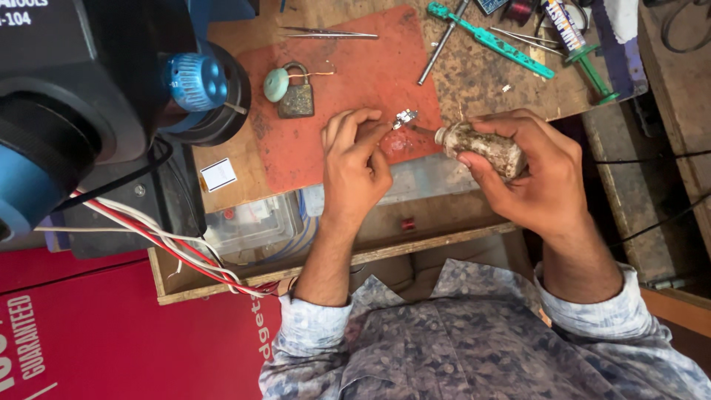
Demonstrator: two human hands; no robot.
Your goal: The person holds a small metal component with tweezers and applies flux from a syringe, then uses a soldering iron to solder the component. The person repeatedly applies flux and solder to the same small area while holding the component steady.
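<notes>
Fingers of left hand (355,159) pinch a tiny metal part (404,117) above the red mat (348,74) (steady spot); right hand (529,174) wraps a grimy bottle (481,147), nozzle aimed at it.

The person wears a long-sleeved shirt (474,341) of soft, pale blue-grey cloth, printed all over with a darker, muted pattern of small leaf or flower shapes. The print looks denser and darker across the chest and lighter on the 2 sleeves. Each sleeve ends in a buttoned-style cuff: the left cuff (315,317) is bunched in folds, and the right cuff (592,311) is wrinkled in folds too. Both forearms are bare beyond the cuffs. The left hand (357,159) and right hand (527,172) carry no visible rings, watch or gloves.
</notes>
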